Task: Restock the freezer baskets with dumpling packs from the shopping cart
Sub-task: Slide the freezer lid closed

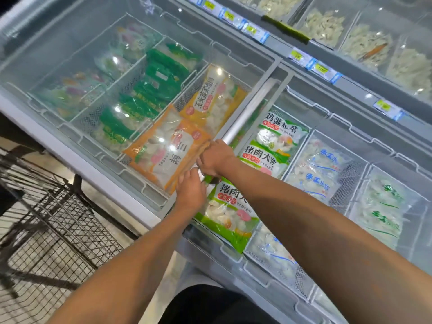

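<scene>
I've got both hands on the orange pack (168, 148) at its near right edge, L hand (190, 191) and R hand (216, 157) pinching it over the basket (187, 94) w/ another orange pack behind. Looks light, slick film, lumpy frozen inside; best gripped at edge seams, not mid. Cart (46, 218) sits near left.

Two bare hands (203, 174) meet at the freezer's near edge, and one black wire shopping cart (46, 225) stands at the left. Two orange-and-clear plastic dumpling packs (168, 150) show in one basket, three bright green-and-white packs (268, 155) in the next basket to the right, and one white metal bar (250, 111) runs between them. The dark green packs (149, 90) overlap too much to count.
</scene>
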